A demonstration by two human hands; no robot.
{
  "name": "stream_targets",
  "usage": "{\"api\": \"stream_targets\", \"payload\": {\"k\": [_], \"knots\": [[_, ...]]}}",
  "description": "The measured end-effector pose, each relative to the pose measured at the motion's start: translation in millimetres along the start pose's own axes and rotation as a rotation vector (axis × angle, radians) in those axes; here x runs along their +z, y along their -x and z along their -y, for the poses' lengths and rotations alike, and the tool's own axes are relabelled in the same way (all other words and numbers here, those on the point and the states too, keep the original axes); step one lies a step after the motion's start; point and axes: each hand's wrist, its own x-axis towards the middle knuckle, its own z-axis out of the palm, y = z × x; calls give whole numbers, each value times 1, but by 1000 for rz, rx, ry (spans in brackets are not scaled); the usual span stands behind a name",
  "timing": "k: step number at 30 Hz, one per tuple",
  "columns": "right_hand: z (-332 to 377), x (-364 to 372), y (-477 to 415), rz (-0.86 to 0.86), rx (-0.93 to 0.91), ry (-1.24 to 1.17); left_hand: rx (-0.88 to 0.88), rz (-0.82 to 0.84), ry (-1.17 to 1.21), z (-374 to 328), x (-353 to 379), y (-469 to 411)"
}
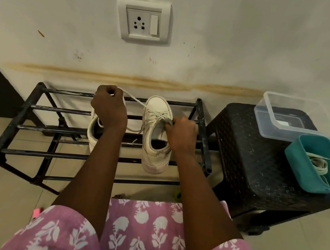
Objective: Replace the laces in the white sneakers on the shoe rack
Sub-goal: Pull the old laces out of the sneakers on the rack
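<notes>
Two white sneakers stand on the black metal shoe rack (31,104), toes toward the wall. The right sneaker (156,136) is partly laced near the toe. My left hand (108,107) grips one end of its white lace (135,99), which runs taut up and to the left from the eyelets. My right hand (180,134) pinches the sneaker's upper edge by the eyelets. My left forearm hides most of the left sneaker (93,132); only its heel opening shows. A loose stretch of lace hangs between the two shoes.
A dark woven plastic stool (248,161) stands right of the rack. On it sit a clear plastic container (287,115) and a teal tub (315,166) holding white laces. A wall socket (143,22) is above. Tiled floor lies around.
</notes>
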Motion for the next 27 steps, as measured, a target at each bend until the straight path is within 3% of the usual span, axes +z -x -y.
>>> {"api": "stream_targets", "payload": {"k": [3,7,11,17,27], "knots": [[0,0,0,0,1,-5,29,141,-95,3,4,-2],[0,1,0,12,15,-30,315,488,-200,-1,14,9],[-1,1,-1,24,10,10,449,845,-381,-3,25,31],[-1,3,-2,30,16,3,464,740,-418,-2,28,32],[1,2,-1,5,14,13,233,552,-249,-1,23,30]]}}
